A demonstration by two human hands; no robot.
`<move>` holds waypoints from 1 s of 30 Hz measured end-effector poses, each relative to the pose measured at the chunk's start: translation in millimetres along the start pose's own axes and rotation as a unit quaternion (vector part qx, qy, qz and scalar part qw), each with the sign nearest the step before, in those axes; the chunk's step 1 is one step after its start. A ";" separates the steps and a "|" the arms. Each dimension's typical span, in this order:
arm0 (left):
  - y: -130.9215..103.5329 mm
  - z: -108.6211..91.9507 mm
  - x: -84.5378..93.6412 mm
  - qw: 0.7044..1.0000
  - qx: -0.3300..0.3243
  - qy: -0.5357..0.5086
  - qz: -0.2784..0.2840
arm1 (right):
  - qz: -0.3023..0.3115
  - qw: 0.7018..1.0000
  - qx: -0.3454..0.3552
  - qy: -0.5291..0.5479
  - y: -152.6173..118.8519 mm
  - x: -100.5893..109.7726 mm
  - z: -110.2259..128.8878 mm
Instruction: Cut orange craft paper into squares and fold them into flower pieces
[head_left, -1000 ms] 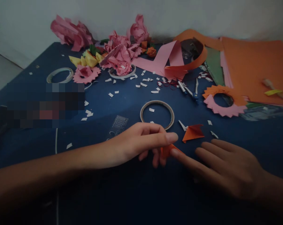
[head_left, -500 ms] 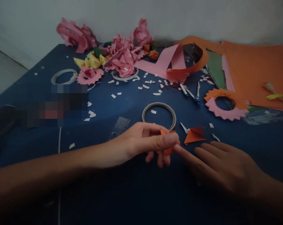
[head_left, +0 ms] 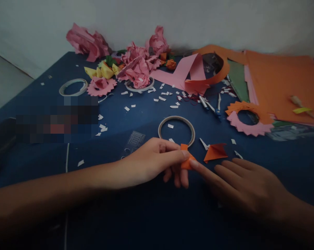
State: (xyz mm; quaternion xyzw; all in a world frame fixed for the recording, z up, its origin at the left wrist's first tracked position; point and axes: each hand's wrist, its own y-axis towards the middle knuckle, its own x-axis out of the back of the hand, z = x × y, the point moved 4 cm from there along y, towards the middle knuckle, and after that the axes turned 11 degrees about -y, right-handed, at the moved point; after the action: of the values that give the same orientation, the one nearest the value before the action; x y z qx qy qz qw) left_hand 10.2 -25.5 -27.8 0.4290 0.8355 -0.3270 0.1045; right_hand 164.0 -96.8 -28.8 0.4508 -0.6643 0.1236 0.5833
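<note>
Hands together: the left hand (head_left: 146,161) clamps the folded orange paper (head_left: 186,165) above the bench (head_left: 136,215), well in from its left edge. Right hand (head_left: 253,184) — index fingertip touching; pinch cannot be confirmed. Change noted: an upright flap now shows above the left thumb — the fold lies more exposed.

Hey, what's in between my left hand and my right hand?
In the head view, a small folded orange paper: your left hand pinches it and your right hand touches it with a fingertip.
</note>
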 end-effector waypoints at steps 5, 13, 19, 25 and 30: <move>0.0 -1.0 -0.8 1.000 0.002 0.006 -0.012 | 0.001 1.000 -0.002 -0.006 0.1 0.7 0.1; 0.0 -1.8 -1.0 1.000 0.006 -0.001 -0.017 | -0.004 1.000 -0.001 0.002 -0.8 0.3 0.7; -0.8 -1.6 -0.8 1.000 0.004 0.007 -0.009 | -0.006 1.000 -0.007 0.002 -1.5 -0.4 1.1; -0.8 -2.0 -1.0 1.000 0.001 0.003 -0.011 | -0.003 1.000 -0.008 0.012 -2.5 -0.9 1.6; -1.0 -2.5 -1.2 1.000 -0.007 0.003 -0.009 | -0.012 1.000 -0.013 0.011 -2.5 -0.8 2.1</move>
State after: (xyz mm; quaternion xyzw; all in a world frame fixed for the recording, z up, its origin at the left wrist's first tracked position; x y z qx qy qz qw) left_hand 10.4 -25.1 -24.9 0.4220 0.8418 -0.3208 0.1022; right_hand 164.4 -99.3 -31.0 0.4501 -0.6539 0.1126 0.5976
